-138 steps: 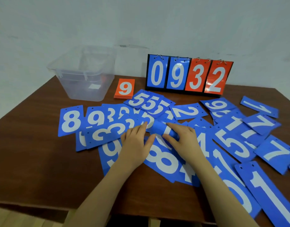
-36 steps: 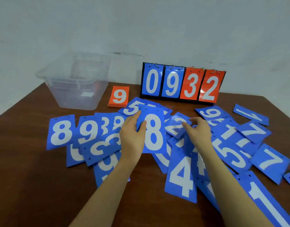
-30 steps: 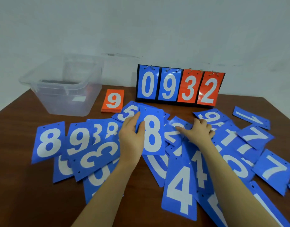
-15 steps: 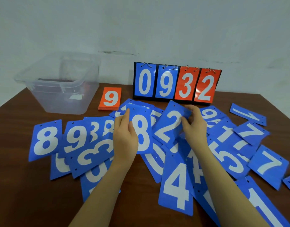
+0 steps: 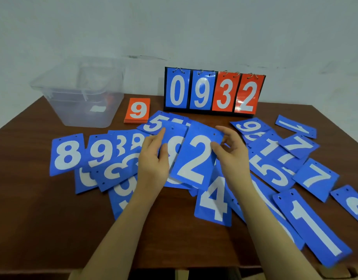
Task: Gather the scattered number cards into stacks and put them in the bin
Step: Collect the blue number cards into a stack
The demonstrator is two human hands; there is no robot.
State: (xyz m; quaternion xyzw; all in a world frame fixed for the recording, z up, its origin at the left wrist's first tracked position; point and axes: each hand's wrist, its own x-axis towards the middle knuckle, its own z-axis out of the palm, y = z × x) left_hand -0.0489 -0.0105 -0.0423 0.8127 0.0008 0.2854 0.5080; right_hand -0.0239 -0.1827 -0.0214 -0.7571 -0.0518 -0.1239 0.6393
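Several blue number cards lie scattered over the brown table [image 5: 32,219]. My left hand [image 5: 154,160] grips a blue 8 card [image 5: 175,144] by its left edge, above the pile. My right hand [image 5: 231,152] pinches a blue 2 card [image 5: 196,158] at its upper right side and lays it over the 8 card. A blue 4 card [image 5: 214,201] lies flat just below them. The clear plastic bin [image 5: 83,98] stands at the back left. An orange stack topped with a 9 [image 5: 137,110] sits beside it.
A flip scoreboard [image 5: 213,90] showing 0 9 3 2 stands at the back centre against the wall. Blue cards such as an 8 [image 5: 67,154] on the left and a long 1 [image 5: 311,225] on the right spread across the table.
My right hand picked up the 2 card from the pile and carried it left onto the 8 card, which my left hand keeps holding.
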